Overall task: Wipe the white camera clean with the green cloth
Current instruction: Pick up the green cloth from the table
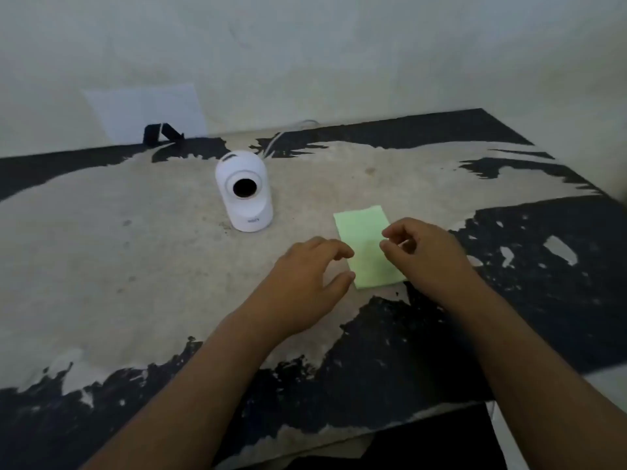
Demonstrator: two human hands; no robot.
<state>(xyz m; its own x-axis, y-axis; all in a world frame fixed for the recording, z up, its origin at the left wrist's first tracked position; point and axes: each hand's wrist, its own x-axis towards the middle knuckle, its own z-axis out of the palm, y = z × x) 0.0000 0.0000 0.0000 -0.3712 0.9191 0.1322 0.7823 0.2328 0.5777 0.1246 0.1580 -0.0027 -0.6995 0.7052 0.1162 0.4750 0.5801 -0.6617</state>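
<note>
The white camera (245, 191) stands upright on the worn table (135, 249), its dark round lens facing me. To its right lies the green cloth (364, 239), flat and folded into a rectangle. My left hand (305, 283) hovers at the cloth's left edge, fingers curled and apart, holding nothing. At the cloth's right edge is my right hand (424, 252); its thumb and fingertips are bent inward over the fabric with nothing held between them.
A white cable (274, 144) runs from behind the camera toward the wall. A small black object (159, 134) sits at the table's back edge by a white wall plate (146, 113). The table's front edge is close to me.
</note>
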